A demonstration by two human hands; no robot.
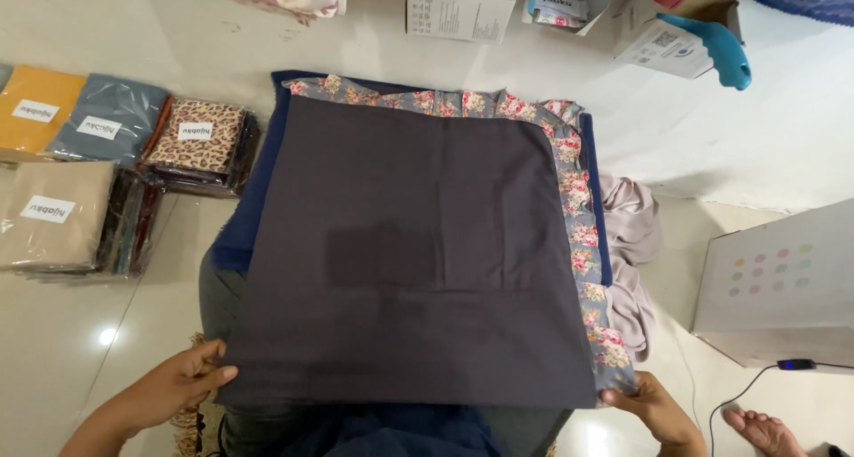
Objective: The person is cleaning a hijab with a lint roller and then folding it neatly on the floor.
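Pinching the near corners of the soft, limp dark grey cloth (418,261), the left hand (182,381) and right hand (649,404) grasp where it drapes least over the floral fabric (578,199).

You have two hands in view, your left hand (173,388) and your right hand (654,408), each gripping a near corner of one dark grey square cloth (409,252). Under it lie one floral-printed grey fabric (578,217) and one navy blue cloth (253,199). At your left you can count five plastic-wrapped folded fabric packs (116,119). Three open cardboard boxes (458,12) stand at the top, and one white box with coloured dots (783,283) at the right.
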